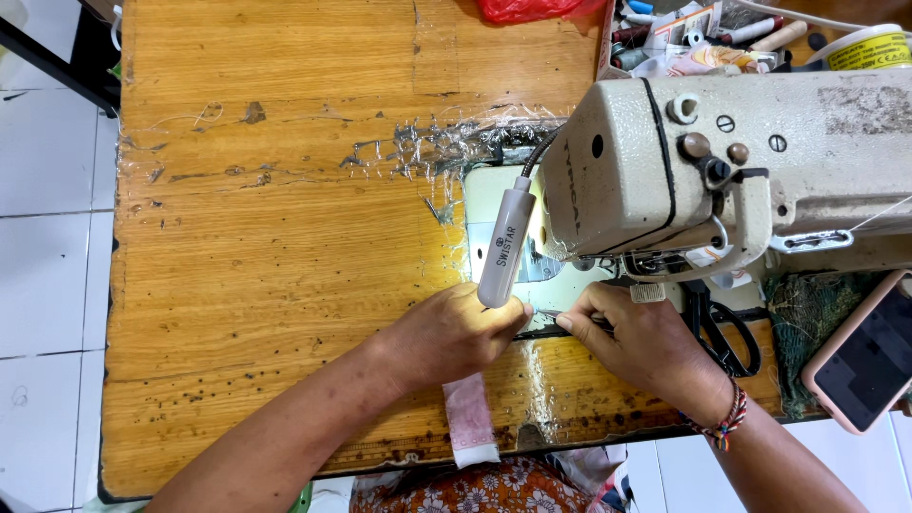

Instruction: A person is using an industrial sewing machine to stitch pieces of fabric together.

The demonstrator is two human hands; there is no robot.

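On the worn table point(266, 237), our left hand point(456, 332) presses the pink fabric strip point(470, 418) flat, fingers together. Our right hand point(636, 342) pinches a thin tool point(549, 312) beside the sewing machine point(722, 171). Most of the strip hangs off the table's near edge, not yet fed under.
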